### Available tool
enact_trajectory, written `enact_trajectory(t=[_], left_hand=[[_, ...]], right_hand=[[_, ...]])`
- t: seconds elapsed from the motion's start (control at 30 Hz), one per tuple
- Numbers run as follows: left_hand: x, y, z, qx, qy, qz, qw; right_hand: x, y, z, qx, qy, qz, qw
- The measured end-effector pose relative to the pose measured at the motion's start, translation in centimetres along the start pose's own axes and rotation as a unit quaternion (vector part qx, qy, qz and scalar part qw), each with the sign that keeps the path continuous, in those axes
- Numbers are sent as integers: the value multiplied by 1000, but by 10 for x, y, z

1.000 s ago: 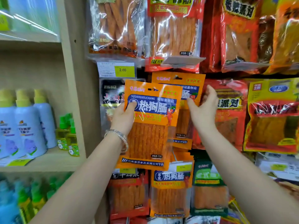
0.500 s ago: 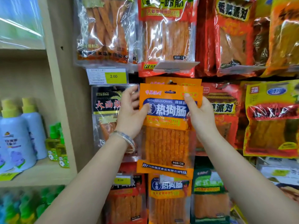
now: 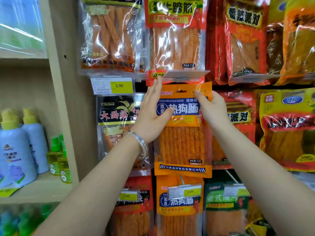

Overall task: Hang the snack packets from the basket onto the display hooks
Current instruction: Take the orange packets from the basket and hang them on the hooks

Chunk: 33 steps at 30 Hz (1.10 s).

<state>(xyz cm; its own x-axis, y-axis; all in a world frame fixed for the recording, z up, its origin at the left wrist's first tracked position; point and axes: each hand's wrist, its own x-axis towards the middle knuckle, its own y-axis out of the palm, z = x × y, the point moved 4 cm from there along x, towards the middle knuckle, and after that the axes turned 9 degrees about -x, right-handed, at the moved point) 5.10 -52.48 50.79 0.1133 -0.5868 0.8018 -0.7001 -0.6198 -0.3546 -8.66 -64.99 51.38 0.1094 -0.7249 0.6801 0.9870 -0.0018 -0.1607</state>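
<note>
An orange snack packet point(image 3: 183, 143) with a blue label hangs upright in the middle of the display wall, its hang hole point(image 3: 181, 90) just under a clear tag holder point(image 3: 185, 74). My right hand point(image 3: 213, 111) pinches the packet's top right corner, thumb in front and fingers behind. My left hand point(image 3: 151, 113) lies flat along the packet's left edge, its fingers straight and pointing up and its thumb resting on the blue label. The hook itself is hidden behind the packet. No basket is in view.
Other snack packets fill the wall: a black one point(image 3: 119, 116) to the left, red ones point(image 3: 238, 113) to the right, a matching orange one point(image 3: 179, 206) below. A yellow 2.00 price tag point(image 3: 121, 86) sits at upper left. A wooden shelf point(image 3: 42, 189) holds bottles point(image 3: 17, 150).
The packet has gone up and to the right, in front of the matching packets, with its top now under the tag holder. My left hand's fingers have straightened along its edge.
</note>
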Motion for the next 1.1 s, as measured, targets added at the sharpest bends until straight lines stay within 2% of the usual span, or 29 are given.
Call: enact_trajectory(t=[0.2, 0.3, 0.47, 0.53, 0.6, 0.7, 0.87, 1.1], left_hand=[[0, 1, 10, -8, 5, -8, 1000], [-6, 5, 28, -2, -14, -1, 1000], [-35, 23, 65, 81, -38, 53, 995], [-51, 31, 75, 102, -32, 84, 991], [-64, 39, 85, 130, -29, 112, 985], [-74, 48, 96, 179, -20, 131, 975], [-63, 60, 115, 209, -48, 142, 966], [-26, 76, 158, 185, -169, 171, 953]], right_hand=[[7, 4, 3, -11, -2, -1, 1000], [8, 4, -1, -40, -30, 5, 999], [-17, -2, -16, -98, -98, -65, 988], [-36, -3, -23, -166, -175, -108, 965], [-57, 0, -34, -262, -249, -131, 923], [-79, 16, -56, -377, -322, -61, 866], [-64, 37, -76, -476, -308, 32, 823], [-13, 71, -94, -572, -281, 107, 763]])
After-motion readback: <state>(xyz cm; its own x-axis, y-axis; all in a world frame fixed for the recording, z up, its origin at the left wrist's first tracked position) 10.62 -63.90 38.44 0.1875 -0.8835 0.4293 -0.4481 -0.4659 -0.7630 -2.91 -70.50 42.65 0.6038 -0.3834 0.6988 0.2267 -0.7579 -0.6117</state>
